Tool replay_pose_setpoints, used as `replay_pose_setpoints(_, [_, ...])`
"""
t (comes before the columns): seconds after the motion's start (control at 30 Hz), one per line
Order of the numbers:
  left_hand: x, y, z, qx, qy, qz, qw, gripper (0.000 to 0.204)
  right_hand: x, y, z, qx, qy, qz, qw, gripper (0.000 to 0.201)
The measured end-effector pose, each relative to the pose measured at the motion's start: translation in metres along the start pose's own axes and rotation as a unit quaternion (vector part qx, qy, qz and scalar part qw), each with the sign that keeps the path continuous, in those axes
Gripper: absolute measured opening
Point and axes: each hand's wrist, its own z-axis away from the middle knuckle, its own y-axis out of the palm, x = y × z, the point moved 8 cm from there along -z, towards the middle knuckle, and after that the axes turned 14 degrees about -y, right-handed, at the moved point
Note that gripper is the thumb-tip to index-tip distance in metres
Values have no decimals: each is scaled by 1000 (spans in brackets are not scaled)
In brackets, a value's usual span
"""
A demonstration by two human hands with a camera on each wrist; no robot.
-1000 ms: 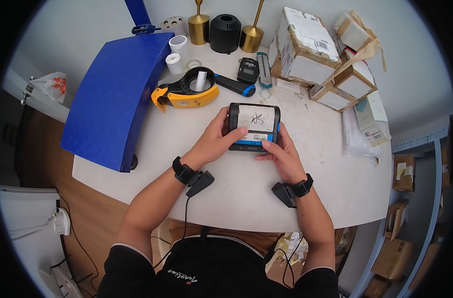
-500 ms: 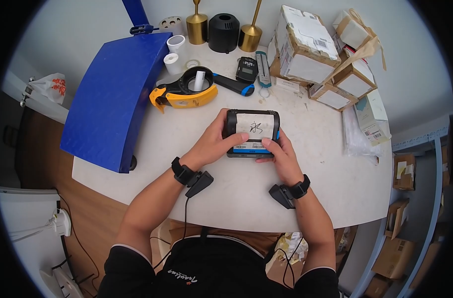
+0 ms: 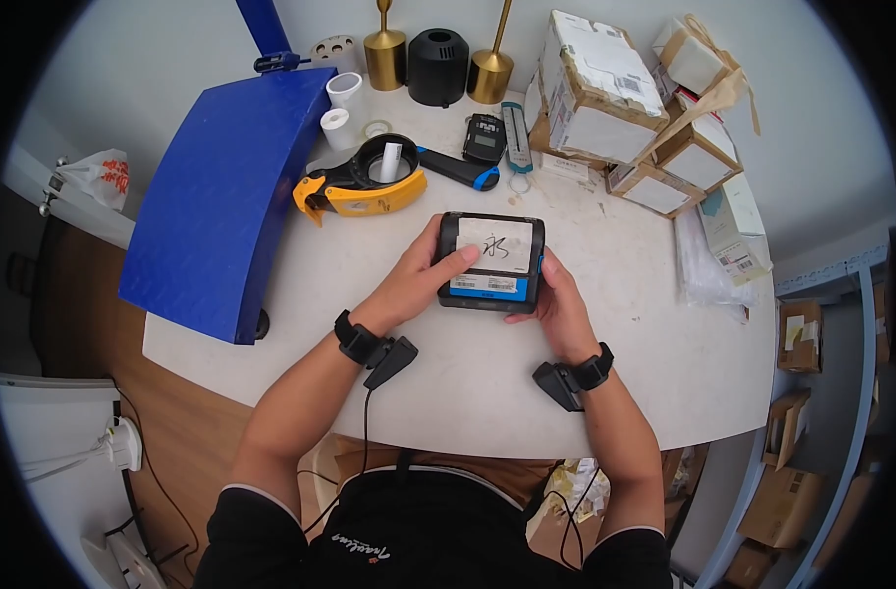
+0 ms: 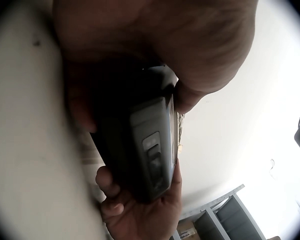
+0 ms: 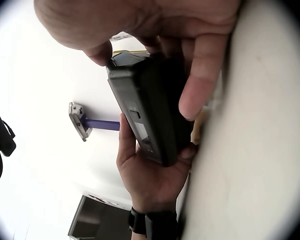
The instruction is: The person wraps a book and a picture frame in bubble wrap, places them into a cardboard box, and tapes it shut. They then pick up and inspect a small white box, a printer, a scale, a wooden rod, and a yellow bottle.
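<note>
A boxy black portable label printer with blue trim is held over the middle of the table by both hands. On its top face is a white label with handwriting, and below that a blue strip with barcode stickers. My left hand grips the left side, thumb lying on the white label. Around the right edge wraps my right hand, its thumb along the side. The left wrist view shows a switch panel on the printer's narrow side. Fingers underneath are largely hidden in the head view.
Beyond the printer lies a yellow-and-black tape dispenser. A blue curved panel stands at the left. White rolls, a digital scale and a spring scale lie farther back. Cardboard boxes are stacked at the back right.
My right thumb has moved off the printer's lower front to its right edge. The printer has shifted slightly toward me and left. My left thumb now lies higher, on the white label.
</note>
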Motion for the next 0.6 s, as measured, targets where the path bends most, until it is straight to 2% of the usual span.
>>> replay_pose_setpoints(0.33, [4,-1,-2,9,-21,27,999,56,-6,-8,2,17,6,95,995,60])
replay_pose_setpoints(0.6, [7,-4,-3,0,-32,13,999,57,-5,-5,1,26,6,96,995,61])
